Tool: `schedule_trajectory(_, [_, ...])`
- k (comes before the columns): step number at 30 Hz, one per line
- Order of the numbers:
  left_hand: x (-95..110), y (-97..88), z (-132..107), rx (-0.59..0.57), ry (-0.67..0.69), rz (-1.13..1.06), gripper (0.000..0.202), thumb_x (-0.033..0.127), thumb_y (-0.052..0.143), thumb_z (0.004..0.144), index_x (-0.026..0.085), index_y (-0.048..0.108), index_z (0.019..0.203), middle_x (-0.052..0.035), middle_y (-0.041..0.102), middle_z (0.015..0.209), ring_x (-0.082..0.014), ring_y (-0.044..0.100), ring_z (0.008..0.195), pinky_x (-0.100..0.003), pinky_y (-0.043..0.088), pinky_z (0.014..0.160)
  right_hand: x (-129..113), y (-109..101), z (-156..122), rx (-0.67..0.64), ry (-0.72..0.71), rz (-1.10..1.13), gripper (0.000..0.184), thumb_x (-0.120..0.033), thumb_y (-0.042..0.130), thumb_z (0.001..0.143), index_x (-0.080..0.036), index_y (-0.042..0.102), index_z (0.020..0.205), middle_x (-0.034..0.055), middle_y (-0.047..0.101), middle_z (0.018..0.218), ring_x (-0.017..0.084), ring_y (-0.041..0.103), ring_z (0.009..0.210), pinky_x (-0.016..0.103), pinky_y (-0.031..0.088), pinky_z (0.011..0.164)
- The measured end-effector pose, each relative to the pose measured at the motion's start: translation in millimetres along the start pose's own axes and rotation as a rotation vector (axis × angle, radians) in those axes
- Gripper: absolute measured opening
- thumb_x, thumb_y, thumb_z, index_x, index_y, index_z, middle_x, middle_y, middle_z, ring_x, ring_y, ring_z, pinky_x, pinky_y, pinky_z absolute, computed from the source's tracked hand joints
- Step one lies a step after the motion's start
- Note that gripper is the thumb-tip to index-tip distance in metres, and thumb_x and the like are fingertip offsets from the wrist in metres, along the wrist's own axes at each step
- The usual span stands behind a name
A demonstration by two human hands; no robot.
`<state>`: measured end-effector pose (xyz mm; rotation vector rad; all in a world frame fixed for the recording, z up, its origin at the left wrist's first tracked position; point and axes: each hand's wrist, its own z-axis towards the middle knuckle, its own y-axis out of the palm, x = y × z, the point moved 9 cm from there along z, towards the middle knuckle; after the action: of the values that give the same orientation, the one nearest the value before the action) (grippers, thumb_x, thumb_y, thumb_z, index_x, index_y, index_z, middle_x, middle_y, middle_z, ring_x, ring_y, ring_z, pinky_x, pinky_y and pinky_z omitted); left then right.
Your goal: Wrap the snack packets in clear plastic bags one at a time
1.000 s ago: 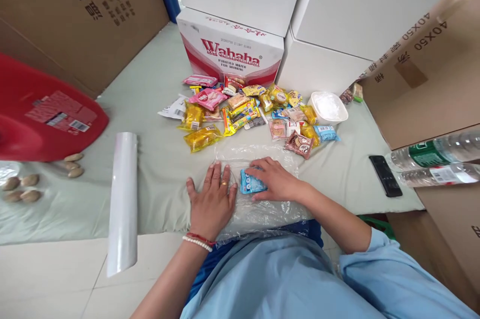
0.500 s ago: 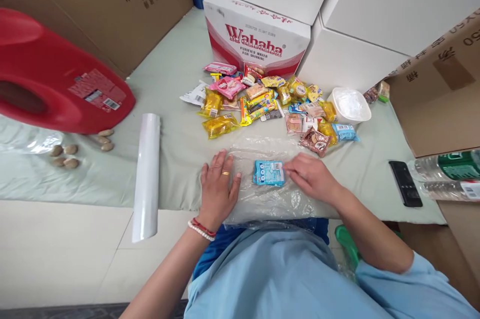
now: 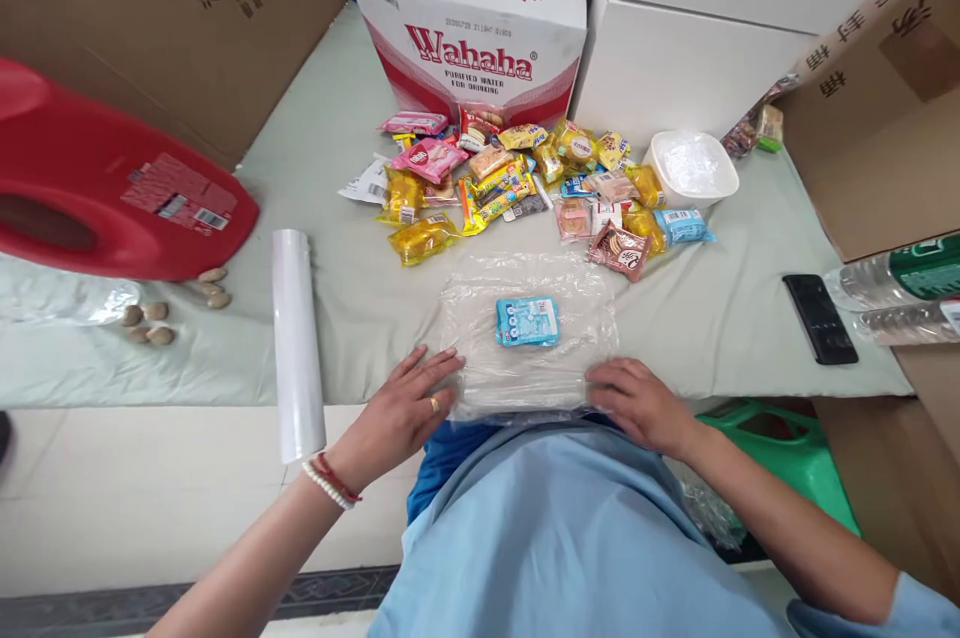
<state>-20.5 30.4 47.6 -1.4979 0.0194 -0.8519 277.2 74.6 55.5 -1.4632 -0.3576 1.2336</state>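
Note:
A thin sheet of clear plastic film (image 3: 480, 373) lies wrinkled at the table's front edge. Flat on its middle rests a light-blue printed snack packet (image 3: 527, 321), with neither hand touching it. My left hand (image 3: 416, 400) is at the film's near left corner, open, its fingers stretched out and slightly apart. At the near right corner my right hand (image 3: 637, 405) touches the film with fingers extended; its thumb is mostly hidden and the fingertips are a little blurred.
Behind the film spreads a pile of wrapped snacks (image 3: 495, 178), beside a white plastic bowl (image 3: 724, 178). A Wahaha carton (image 3: 472, 48) stands behind. To the left are a film roll (image 3: 298, 348), a red jug (image 3: 127, 168) and several brown nuts (image 3: 157, 311); rightward, a phone (image 3: 820, 318) and bottles (image 3: 862, 283).
My right hand has let go of the blue packet and moved down to the film's near right corner. My left hand has slid down and left to the near left corner. The camera view has shifted.

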Motion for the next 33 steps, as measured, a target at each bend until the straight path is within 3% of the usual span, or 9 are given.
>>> schedule_trajectory(5, [-28, -26.7, 23, 0.037, -0.305, -0.253, 0.030, 0.042, 0.048, 0.103, 0.024, 0.072, 0.104, -0.0060, 0.080, 0.115, -0.0225, 0.074, 0.109, -0.038, 0.056, 0.102, 28, -40, 45, 0.026, 0.208, 0.357, 0.023, -0.032, 0.052, 0.106, -0.021, 0.071, 0.101, 0.0062, 0.074, 0.091, 0.018, 0.068, 0.085, 0.030, 0.054, 0.079])
schedule_trajectory(10, [-59, -44.7, 54, 0.105, -0.564, -0.252, 0.041, 0.058, 0.048, 0.095, 0.023, 0.065, 0.080, -0.0013, 0.071, 0.076, -0.0203, 0.065, 0.073, -0.031, 0.050, 0.071, 72, -59, 78, 0.096, 0.456, 0.333, 0.033, -0.044, 0.054, 0.101, -0.019, 0.072, 0.090, 0.0012, 0.070, 0.076, 0.017, 0.063, 0.071, 0.027, 0.046, 0.067])
schedule_trajectory(16, [-96, -52.7, 70, 0.270, -0.780, -0.087, 0.029, 0.040, 0.059, 0.084, 0.019, 0.068, 0.101, -0.0085, 0.068, 0.099, -0.0254, 0.065, 0.086, -0.040, 0.052, 0.082, 100, -55, 94, -0.087, 0.682, -0.114, 0.031, -0.031, 0.056, 0.097, -0.017, 0.073, 0.119, 0.0096, 0.076, 0.101, 0.025, 0.068, 0.087, 0.031, 0.047, 0.073])
schedule_trajectory(18, [-89, -74.7, 60, 0.469, -0.793, 0.029, 0.031, 0.036, 0.058, 0.086, 0.017, 0.068, 0.109, -0.0128, 0.065, 0.110, -0.0288, 0.064, 0.097, -0.044, 0.052, 0.090, 96, -68, 103, -0.087, 0.683, -0.290, 0.040, -0.029, 0.056, 0.097, -0.018, 0.067, 0.133, 0.0145, 0.073, 0.120, 0.030, 0.067, 0.102, 0.035, 0.049, 0.078])
schedule_trajectory(21, [-45, -100.1, 46, 0.736, -0.672, 0.196, 0.027, 0.028, 0.049, 0.096, 0.018, 0.069, 0.111, -0.0139, 0.062, 0.111, -0.0306, 0.060, 0.109, -0.048, 0.050, 0.097, 80, -80, 135, -0.019, 0.524, -0.368, 0.037, -0.029, 0.051, 0.101, -0.015, 0.067, 0.132, 0.0175, 0.070, 0.125, 0.035, 0.060, 0.119, 0.043, 0.048, 0.094])
schedule_trajectory(23, [-7, -89.1, 59, 0.676, -0.469, 0.207, 0.027, 0.023, 0.047, 0.099, 0.020, 0.070, 0.110, -0.0114, 0.064, 0.105, -0.0278, 0.059, 0.105, -0.046, 0.049, 0.096, 73, -70, 163, -0.030, 0.395, -0.327, 0.038, -0.029, 0.052, 0.101, -0.013, 0.067, 0.132, 0.0181, 0.069, 0.127, 0.035, 0.056, 0.124, 0.045, 0.045, 0.103])
schedule_trajectory(26, [26, -43.0, 90, 0.396, -0.312, 0.214, 0.030, 0.023, 0.050, 0.099, 0.025, 0.073, 0.118, -0.0087, 0.062, 0.093, -0.0248, 0.055, 0.087, -0.043, 0.048, 0.082, 76, -36, 203, -0.118, 0.319, -0.267, 0.049, -0.029, 0.059, 0.099, -0.009, 0.058, 0.144, 0.0199, 0.064, 0.137, 0.034, 0.054, 0.127, 0.045, 0.042, 0.107])
schedule_trajectory(29, [21, -6.1, 109, 0.214, -0.372, 0.246, 0.035, 0.021, 0.050, 0.099, 0.028, 0.074, 0.123, -0.0102, 0.060, 0.092, -0.0274, 0.051, 0.088, -0.043, 0.044, 0.076, 86, -8, 230, -0.197, 0.358, -0.296, 0.055, -0.034, 0.069, 0.094, -0.007, 0.060, 0.141, 0.0210, 0.067, 0.129, 0.034, 0.055, 0.122, 0.042, 0.043, 0.102])
schedule_trajectory(33, [9, 8.5, 114, 0.127, -0.431, 0.260, 0.040, 0.020, 0.048, 0.100, 0.029, 0.071, 0.132, -0.0117, 0.060, 0.095, -0.0305, 0.051, 0.095, -0.043, 0.041, 0.077, 87, -4, 244, -0.314, 0.421, -0.183, 0.025, -0.023, 0.068, 0.093, -0.010, 0.074, 0.114, 0.0101, 0.073, 0.092, 0.025, 0.062, 0.097, 0.030, 0.042, 0.081])
